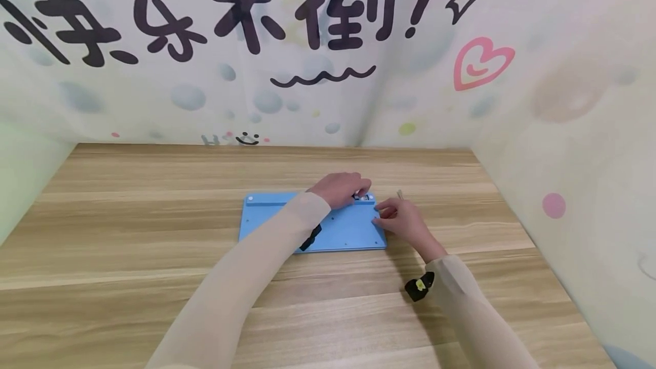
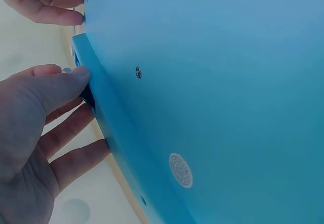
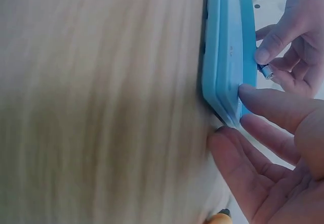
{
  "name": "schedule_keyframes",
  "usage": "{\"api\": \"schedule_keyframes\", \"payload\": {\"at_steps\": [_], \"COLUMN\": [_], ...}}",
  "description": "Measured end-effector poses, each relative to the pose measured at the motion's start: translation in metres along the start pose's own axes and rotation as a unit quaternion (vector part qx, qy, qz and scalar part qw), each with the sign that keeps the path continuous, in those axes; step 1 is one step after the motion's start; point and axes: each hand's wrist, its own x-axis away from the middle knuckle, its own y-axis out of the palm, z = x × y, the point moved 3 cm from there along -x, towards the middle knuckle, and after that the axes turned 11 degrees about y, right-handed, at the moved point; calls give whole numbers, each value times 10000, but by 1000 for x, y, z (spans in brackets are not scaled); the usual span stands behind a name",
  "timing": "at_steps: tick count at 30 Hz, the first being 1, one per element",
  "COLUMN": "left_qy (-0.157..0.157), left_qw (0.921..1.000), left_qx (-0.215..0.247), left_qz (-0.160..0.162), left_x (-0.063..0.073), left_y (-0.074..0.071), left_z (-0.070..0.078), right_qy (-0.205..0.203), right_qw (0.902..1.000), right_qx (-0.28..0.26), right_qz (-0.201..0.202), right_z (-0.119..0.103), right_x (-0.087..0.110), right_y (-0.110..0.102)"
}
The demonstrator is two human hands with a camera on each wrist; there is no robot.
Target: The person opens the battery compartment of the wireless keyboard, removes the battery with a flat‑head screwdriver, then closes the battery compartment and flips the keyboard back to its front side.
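A light blue keyboard (image 1: pixel 343 233), underside up, lies on the table with its raised bar along the far side. Over the right end of that bar, my left hand (image 1: pixel 335 189) pinches a small battery (image 3: pixel 265 71) with a silvery end between thumb and fingers. The battery sits right at the bar's edge. My right hand (image 1: pixel 407 225) grips the keyboard's near right corner region, thumb on the underside and fingers curled at the edge. In the left wrist view, a screw (image 2: pixel 138 73) and a round pale sticker (image 2: pixel 180 170) show on the underside.
A thin light stick (image 1: pixel 400 193) shows just beyond the right hand. An orange object with a dark tip (image 3: pixel 220 217) appears low in the right wrist view. The wooden table (image 1: pixel 128 232) meets a printed cloth (image 1: pixel 318 107) at the back and right.
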Motion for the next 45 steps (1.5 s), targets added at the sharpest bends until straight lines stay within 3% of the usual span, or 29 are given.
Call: {"api": "schedule_keyframes", "payload": {"at_steps": [12, 25, 33, 45], "left_qy": [-10, -78, 30, 246], "left_qw": [9989, 9924, 9904, 9926], "left_qx": [299, 833, 1041, 800], "left_qz": [372, 902, 907, 875], "left_x": [7, 7, 7, 8], "left_y": [1, 7, 3, -4], "left_z": [-1, -6, -3, 0], "right_qy": [430, 482, 547, 583], "right_qw": [9951, 9936, 9934, 9928], "right_qx": [-863, -1005, -989, -1031], "right_qz": [-211, -190, -170, -170], "right_z": [2, 5, 6, 6], "right_x": [-3, -3, -4, -4], "right_y": [6, 7, 9, 8]}}
